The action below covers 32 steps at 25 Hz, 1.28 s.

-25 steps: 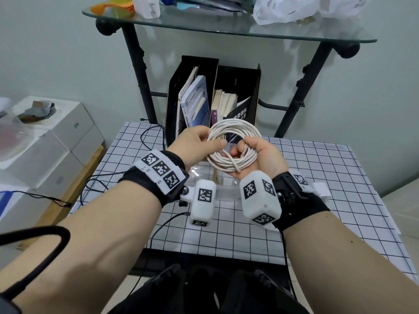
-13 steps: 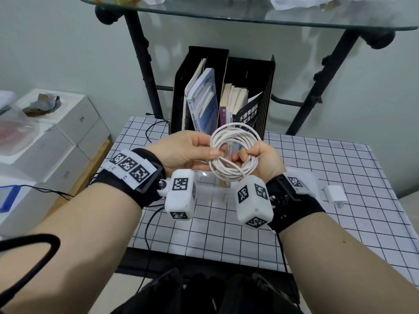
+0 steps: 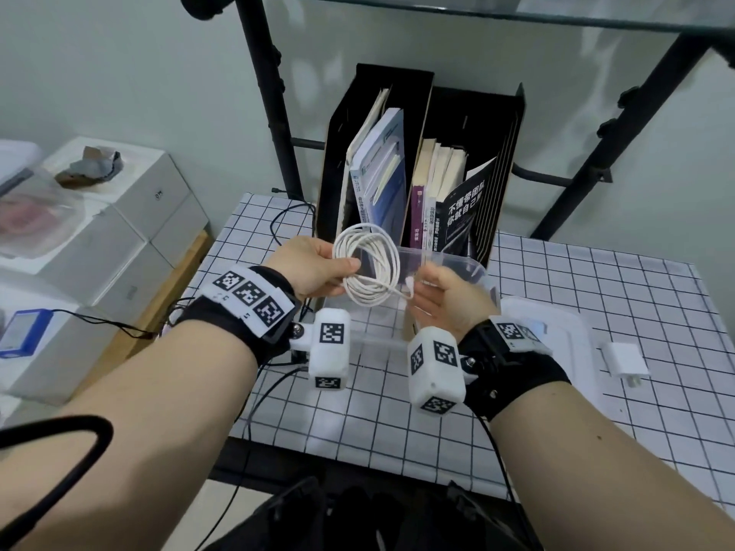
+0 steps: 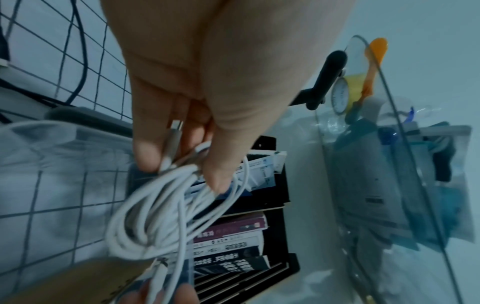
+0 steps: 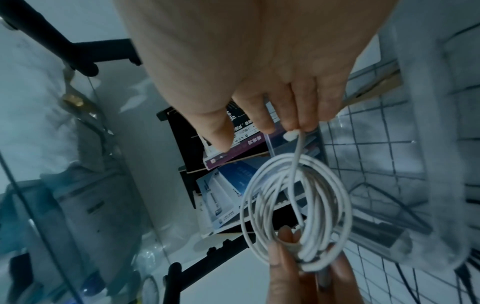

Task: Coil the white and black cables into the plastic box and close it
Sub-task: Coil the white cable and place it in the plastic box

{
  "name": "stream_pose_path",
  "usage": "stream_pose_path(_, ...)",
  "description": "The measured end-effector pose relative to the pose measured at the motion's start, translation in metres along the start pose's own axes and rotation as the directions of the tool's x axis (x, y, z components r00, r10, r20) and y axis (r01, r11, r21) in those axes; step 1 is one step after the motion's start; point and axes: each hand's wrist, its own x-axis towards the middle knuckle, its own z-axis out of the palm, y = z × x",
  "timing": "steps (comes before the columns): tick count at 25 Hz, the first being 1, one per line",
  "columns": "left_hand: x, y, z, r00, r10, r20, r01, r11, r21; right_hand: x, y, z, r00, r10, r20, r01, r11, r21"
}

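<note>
At the far left, white boxes (image 3: 131,216) stand stacked beside the table (image 3: 596,351), which wears a white cloth with a black grid. A thin black cable (image 3: 286,220) trails over the table's left edge near the back. The left hand (image 3: 314,268) is raised above the table with its thumb and fingers closed on the left side of the white cable (image 3: 368,268), pinching the gathered loops together; in the left wrist view a metal-tipped plug lies between those fingers (image 4: 145,148). The white cable is wound into a round coil of several turns, held in the air, upright, over the near part of the plastic box (image 3: 469,268). A short loose end runs from the coil's lower right to the right hand (image 3: 449,300), whose fingertips (image 5: 298,121) pinch the white plug at that end while the thumb stands apart, holding nothing. The plastic box is clear, open at the top, and sits on the table directly behind and beneath both hands. Just behind it a black file holder (image 3: 417,161) stands against the wall with books upright in its slots. To the right of the right wrist, a white lid (image 3: 557,332) lies flat on the table, and just beside it on the right lies a small white charger (image 3: 624,359).
</note>
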Motion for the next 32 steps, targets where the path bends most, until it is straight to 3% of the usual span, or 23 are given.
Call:
stream_pose_path(2,0.009,-0.005,0.002,0.997,-0.016,-0.073,0.019,0.999,0.047,0.002,0.003,-0.001,1.000,0.005,0.001,-0.005,0.999,-0.035)
stream_pose_path(4,0.015,-0.006,0.005,0.992,-0.005,-0.123,0.022,0.991,0.133,0.005,0.005,-0.004,0.997,-0.043,-0.063,0.029,0.978,-0.205)
stream_pose_path(7,0.022,-0.004,0.008,0.983,0.031,-0.180,0.028,0.950,0.312,0.006,0.007,-0.007,0.984,-0.152,-0.091,0.078,0.831,-0.550)
stream_pose_path(11,0.029,-0.008,0.017,0.983,0.066,-0.170,0.030,0.862,0.506,-0.005,0.006,-0.006,0.993,-0.113,0.036,0.101,0.655,-0.749)
stream_pose_path(17,0.046,-0.005,0.046,0.993,0.085,-0.080,0.018,0.567,0.824,-0.001,0.013,-0.012,0.980,-0.183,0.081,0.183,0.657,-0.731)
stream_pose_path(21,0.066,-0.011,0.064,0.995,-0.072,-0.067,0.092,0.440,0.893,0.002,0.014,-0.015,0.979,-0.184,0.085,0.180,0.597,-0.782)
stream_pose_path(27,0.076,-0.015,0.077,0.979,-0.197,-0.050,0.110,0.305,0.946,0.013,0.021,-0.020,0.970,-0.235,0.057,0.203,0.664,-0.719)
stream_pose_path(29,0.076,-0.011,0.076,0.974,-0.226,-0.015,0.075,0.260,0.963,0.015,0.021,-0.021,0.970,-0.237,0.049,0.198,0.662,-0.723)
stream_pose_path(32,0.071,0.002,0.074,0.968,-0.220,0.116,-0.084,0.149,0.985,0.015,0.019,-0.021,0.974,-0.226,0.024,0.176,0.682,-0.710)
